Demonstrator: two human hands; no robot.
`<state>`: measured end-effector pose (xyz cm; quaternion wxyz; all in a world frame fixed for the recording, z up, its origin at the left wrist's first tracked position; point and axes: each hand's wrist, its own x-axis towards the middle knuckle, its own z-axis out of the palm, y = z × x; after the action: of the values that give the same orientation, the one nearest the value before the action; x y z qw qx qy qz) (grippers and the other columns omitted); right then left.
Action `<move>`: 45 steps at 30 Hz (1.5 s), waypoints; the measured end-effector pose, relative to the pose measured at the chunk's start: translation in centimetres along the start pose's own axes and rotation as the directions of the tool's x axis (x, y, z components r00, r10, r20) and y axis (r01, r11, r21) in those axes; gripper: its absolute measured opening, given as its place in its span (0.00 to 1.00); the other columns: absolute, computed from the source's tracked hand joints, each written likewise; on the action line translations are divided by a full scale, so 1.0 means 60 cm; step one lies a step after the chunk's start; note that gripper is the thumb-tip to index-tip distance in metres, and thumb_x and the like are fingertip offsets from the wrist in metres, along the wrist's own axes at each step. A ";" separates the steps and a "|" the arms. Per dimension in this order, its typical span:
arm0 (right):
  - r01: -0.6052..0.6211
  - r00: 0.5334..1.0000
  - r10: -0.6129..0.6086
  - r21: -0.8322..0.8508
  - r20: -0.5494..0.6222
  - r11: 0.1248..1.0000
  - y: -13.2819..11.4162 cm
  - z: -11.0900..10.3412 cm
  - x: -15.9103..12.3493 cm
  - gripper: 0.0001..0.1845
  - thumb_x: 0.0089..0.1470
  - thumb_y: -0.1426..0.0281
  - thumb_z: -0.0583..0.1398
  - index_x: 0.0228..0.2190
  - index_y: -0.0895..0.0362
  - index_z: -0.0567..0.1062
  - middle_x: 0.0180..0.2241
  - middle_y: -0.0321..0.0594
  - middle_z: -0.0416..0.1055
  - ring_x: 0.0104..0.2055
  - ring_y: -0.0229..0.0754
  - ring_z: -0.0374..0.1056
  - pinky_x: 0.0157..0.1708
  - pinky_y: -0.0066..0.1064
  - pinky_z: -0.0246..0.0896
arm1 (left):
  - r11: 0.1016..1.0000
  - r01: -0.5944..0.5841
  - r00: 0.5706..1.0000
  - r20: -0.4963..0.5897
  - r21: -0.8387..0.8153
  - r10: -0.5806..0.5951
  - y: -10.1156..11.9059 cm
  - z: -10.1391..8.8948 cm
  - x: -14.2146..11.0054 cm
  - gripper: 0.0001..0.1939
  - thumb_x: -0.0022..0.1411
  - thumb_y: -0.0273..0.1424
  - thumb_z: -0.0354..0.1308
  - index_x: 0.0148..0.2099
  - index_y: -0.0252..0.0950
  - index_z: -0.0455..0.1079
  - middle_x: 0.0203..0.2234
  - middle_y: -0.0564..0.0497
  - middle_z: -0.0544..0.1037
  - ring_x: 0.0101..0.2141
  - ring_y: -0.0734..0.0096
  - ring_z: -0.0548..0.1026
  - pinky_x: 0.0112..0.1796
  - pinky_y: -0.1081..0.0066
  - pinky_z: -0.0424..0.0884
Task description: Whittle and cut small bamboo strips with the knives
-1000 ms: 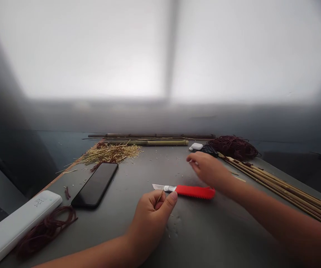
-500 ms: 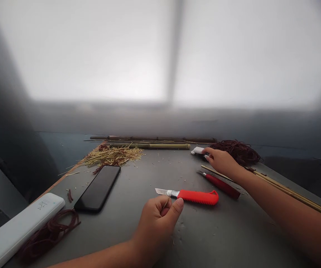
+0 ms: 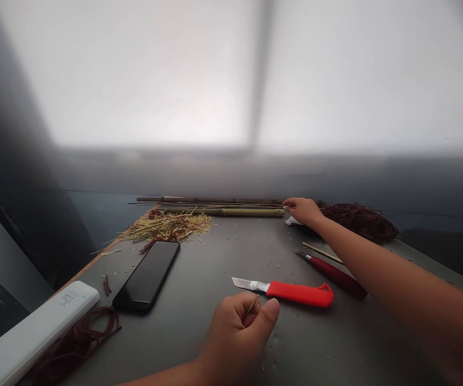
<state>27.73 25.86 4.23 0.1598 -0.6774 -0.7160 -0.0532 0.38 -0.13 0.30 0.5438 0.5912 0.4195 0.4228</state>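
Low in the middle, my left hand (image 3: 241, 332) is closed, pinching a thin straw-coloured sliver (image 3: 251, 304) between thumb and fingers. Just beyond it lies a red utility knife (image 3: 299, 294) with its blade out to the left. My right hand (image 3: 302, 210) reaches to the far right, fingertips together by the right end of a green bamboo stick (image 3: 227, 212). What those fingers hold, if anything, is too small to make out. A small white object (image 3: 292, 221) shows below that hand, partly covered. Under my right forearm lies a dark red-handled carving knife (image 3: 338, 275).
A phone (image 3: 148, 276), a white power bank (image 3: 34, 335) and a coil of dark red cord (image 3: 82, 340) lie left. Behind are a pile of straw-like clippings (image 3: 170, 225) and a dark bamboo stick (image 3: 211, 200). A tangled dark red bundle (image 3: 362, 220) sits far right.
My right hand has reached farther back, past the white object, toward the bamboo end. The carving knife has come into sight below the arm. My left hand keeps its pinch on the sliver.
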 end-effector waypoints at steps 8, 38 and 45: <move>0.000 1.000 0.000 0.031 0.007 1.000 0.000 0.013 -0.005 0.17 0.65 0.64 0.60 0.52 0.57 0.71 0.53 0.45 0.70 0.49 0.46 0.71 0.47 0.44 0.70 | 1.000 0.014 1.000 -0.010 -0.001 -0.014 0.003 0.001 -0.002 0.36 0.50 0.66 0.56 0.20 0.41 0.46 0.16 0.62 0.47 0.21 0.78 0.46 0.22 0.71 0.45; 0.249 0.964 -0.267 0.352 0.002 0.902 0.030 -0.013 -0.067 0.16 0.52 0.70 0.58 0.39 0.57 0.82 0.39 0.42 0.81 0.41 0.46 0.76 0.43 0.31 0.70 | 1.000 0.003 1.000 -0.008 -0.001 -0.003 0.000 0.001 -0.003 0.36 0.51 0.64 0.56 0.21 0.41 0.46 0.16 0.61 0.48 0.21 0.77 0.46 0.22 0.71 0.46; 0.396 0.916 -0.399 0.286 -0.051 0.873 0.032 -0.012 -0.082 0.20 0.43 0.73 0.55 0.37 0.58 0.81 0.30 0.40 0.74 0.33 0.42 0.70 0.38 0.31 0.67 | 1.000 0.006 1.000 -0.020 0.002 -0.006 0.002 0.000 -0.002 0.36 0.50 0.65 0.56 0.21 0.40 0.46 0.16 0.61 0.47 0.21 0.77 0.46 0.22 0.71 0.45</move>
<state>29.90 21.12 3.13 0.2396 -0.4852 -0.8406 0.0241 0.37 -0.24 0.42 0.5403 0.5863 0.4272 0.4264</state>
